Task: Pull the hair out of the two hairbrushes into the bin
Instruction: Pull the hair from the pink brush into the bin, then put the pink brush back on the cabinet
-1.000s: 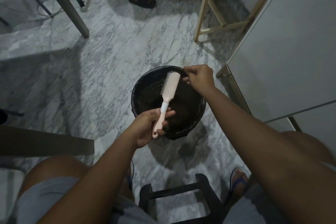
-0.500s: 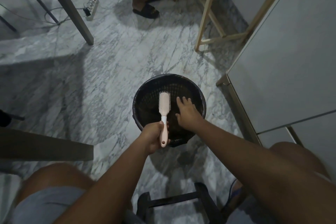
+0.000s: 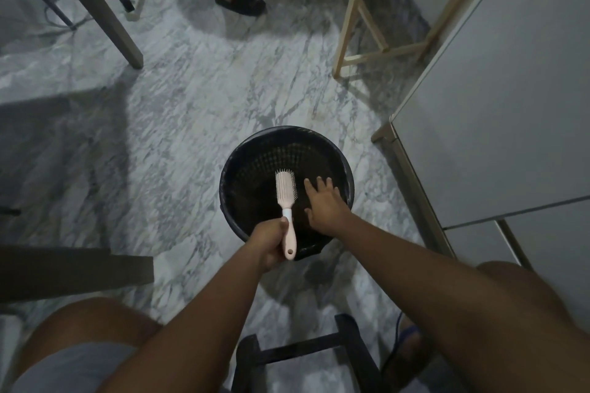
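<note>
1. Since a second ago the right hand point(image 3: 324, 206) has left the bin point(image 3: 346, 169) rim; it now hovers over the opening, fingers spread, holding nothing.
2. The left hand point(image 3: 269, 244) is clamped on the hairbrush point(image 3: 286, 198) handle — bristled head over the bin.
3. Brush: pale pink plastic. Bin: round, black, perforated mesh wall.
4. No writing legible.

The middle of the pale pink plastic hairbrush point(image 3: 286, 201) handle is covered by the left hand point(image 3: 269, 244). Any hair among its bristles is too small to be made out. The floor of the round black mesh bin point(image 3: 346, 169) is lost in darkness.
</note>
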### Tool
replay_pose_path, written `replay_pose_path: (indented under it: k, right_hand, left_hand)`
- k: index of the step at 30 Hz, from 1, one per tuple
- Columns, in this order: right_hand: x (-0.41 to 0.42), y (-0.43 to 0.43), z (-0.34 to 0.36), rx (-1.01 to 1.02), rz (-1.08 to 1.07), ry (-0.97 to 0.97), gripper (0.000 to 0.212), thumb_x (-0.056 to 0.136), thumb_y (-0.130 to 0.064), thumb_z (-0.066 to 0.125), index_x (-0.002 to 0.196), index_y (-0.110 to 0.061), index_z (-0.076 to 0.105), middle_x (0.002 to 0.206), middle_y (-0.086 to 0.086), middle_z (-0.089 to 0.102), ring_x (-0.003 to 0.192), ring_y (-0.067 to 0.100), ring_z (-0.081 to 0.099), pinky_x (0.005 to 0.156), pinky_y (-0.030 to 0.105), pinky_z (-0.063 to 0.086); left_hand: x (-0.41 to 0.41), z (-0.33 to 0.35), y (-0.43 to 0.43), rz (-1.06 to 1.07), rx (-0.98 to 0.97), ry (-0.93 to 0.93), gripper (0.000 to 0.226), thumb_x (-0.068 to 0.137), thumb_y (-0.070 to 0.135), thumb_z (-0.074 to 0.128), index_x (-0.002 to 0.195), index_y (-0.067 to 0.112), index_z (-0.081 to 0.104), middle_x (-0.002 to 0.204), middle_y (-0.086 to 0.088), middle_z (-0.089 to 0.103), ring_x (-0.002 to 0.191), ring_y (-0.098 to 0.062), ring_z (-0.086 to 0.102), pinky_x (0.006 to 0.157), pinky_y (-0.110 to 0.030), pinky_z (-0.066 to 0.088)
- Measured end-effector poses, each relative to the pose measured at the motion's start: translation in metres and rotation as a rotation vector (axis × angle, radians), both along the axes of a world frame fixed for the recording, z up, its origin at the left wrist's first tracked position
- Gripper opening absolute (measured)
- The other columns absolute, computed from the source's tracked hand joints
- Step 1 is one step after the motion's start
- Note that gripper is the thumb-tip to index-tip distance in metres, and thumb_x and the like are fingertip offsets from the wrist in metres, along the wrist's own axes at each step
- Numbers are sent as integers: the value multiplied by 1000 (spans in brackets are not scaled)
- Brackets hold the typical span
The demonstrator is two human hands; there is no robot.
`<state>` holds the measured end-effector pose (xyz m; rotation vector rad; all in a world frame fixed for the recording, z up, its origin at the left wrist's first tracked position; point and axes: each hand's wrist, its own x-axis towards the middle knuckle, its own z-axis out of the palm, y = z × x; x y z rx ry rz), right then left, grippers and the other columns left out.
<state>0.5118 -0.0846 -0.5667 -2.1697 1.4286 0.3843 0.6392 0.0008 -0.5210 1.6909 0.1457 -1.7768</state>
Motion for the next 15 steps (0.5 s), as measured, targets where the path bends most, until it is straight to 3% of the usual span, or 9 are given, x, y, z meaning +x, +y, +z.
replay_pose_path:
  k: [3, 7, 11, 15]
  right_hand:
    - [-1, -5, 20, -8, -12, -2, 81, 96, -28, 57, 159, -12, 8, 163, 24, 12, 150, 46, 8, 123, 54, 16]
    - [-5, -19, 80, -72, -49, -35, 80, 96, -30, 56, 159, -12, 9, 163, 24, 13, 150, 46, 9, 123, 54, 17]
    - [-15, -34, 163, -141, -124, -108, 79, 97, -26, 57, 158, -11, 11, 162, 23, 13, 150, 45, 7, 123, 53, 15]
    - [-33, -52, 252, -179, -200, -136, 78, 98, -27, 55, 159, -12, 9, 164, 23, 10, 151, 44, 3, 123, 51, 11]
  left_hand:
    - [-1, 19, -6, -4, 3, 20, 30, 105, 13, 42, 125, -2, 57, 102, -16, 63, 90, -27, 60, 82, -39, 47]
    - [-3, 72, -18, -45, -48, 4, 30, 105, 13, 41, 127, 1, 57, 94, -13, 60, 83, -24, 57, 92, -41, 43]
    - [-9, 149, -38, -97, -117, -1, 28, 105, 12, 41, 124, 1, 58, 98, -15, 62, 91, -27, 59, 91, -42, 46]
    - [-21, 232, -63, -216, -181, -66, 28, 104, 17, 44, 124, 4, 60, 102, -11, 63, 96, -27, 58, 81, -40, 49]
